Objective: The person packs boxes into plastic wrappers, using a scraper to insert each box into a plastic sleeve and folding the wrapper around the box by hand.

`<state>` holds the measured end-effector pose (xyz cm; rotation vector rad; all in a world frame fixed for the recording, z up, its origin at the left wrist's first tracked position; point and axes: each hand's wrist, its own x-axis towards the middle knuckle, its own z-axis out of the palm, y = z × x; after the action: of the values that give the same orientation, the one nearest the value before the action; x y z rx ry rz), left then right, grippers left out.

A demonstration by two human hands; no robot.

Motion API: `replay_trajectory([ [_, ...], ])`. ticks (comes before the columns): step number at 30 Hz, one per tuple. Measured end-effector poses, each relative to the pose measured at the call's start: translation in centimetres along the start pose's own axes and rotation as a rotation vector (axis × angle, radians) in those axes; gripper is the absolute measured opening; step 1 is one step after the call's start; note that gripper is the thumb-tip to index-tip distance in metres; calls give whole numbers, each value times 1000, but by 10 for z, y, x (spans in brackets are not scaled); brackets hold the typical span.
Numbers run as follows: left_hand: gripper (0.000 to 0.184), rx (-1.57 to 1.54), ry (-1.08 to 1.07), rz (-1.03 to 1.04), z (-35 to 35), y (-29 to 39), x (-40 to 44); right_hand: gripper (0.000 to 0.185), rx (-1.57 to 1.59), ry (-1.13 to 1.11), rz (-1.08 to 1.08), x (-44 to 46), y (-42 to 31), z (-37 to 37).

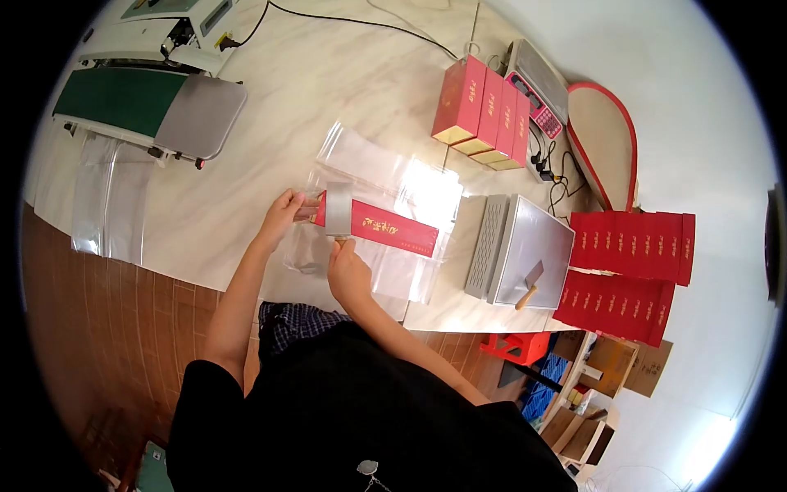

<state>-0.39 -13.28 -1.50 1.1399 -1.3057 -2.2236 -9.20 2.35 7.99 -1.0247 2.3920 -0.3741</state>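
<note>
Gripping scraper [338, 205] with right hand [350, 275], over red box [395, 234] | at box's end with left hand [284, 215], cannot tell if gripping | amid clear plastic [352, 156], toward near edge of tabletop [270, 107] | seemingly unfinished, with plastic loose

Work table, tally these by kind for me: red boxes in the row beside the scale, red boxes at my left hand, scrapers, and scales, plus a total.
Red boxes in the row beside the scale: 4
Red box at your left hand: 1
Scrapers, one in your right hand, one on the grey case: 2
Scale: 1
Total: 8
</note>
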Motion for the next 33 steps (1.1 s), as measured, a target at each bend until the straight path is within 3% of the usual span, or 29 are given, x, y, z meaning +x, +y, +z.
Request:
replay_trajectory([
  [8,27,11,-53,-56,-7,3,1,32,28,46,-71,16,-22,22],
  [14,25,-188,-92,-124,-15,-17,5,32,163,21,-164,26,-26,31],
  [16,30,-305,5,-122,-7,-10,-8,32,218,-10,-212,28,-25,24],
  [19,33,-154,19,-69,-7,-14,-15,32,330,-39,-244,23,-18,-2],
  [20,35,-25,-42,33,-17,-27,-11,32,385,-35,-235,23,-10,-17],
  [21,38,93,-124,139,-28,-44,-2,32,370,14,-194,27,3,-32],
  [23,47,-86,6,-10,-28,-39,-2,30,491,314,-209,35,35,-66],
  [25,51,-74,77,-67,-31,-29,-1,29,402,479,1,56,104,-87],
  [27,54,-50,38,-14,-32,-30,3,26,256,630,54,63,186,-122],
  [28,56,-36,46,39,-37,-27,3,25,444,631,258,66,223,-136],
  [29,55,3,63,21,-35,-21,1,26,99,744,231,64,267,-144],
  [30,55,23,91,20,-31,-16,-1,26,30,907,5,67,319,-141],
  [31,55,70,93,50,-26,-13,-3,26,44,654,373,56,319,-172],
  [32,56,121,96,76,-22,-8,-7,50,-57,629,291,47,346,-178],
  [33,56,145,126,70,-15,2,-14,48,46,610,430,45,362,-183],
])
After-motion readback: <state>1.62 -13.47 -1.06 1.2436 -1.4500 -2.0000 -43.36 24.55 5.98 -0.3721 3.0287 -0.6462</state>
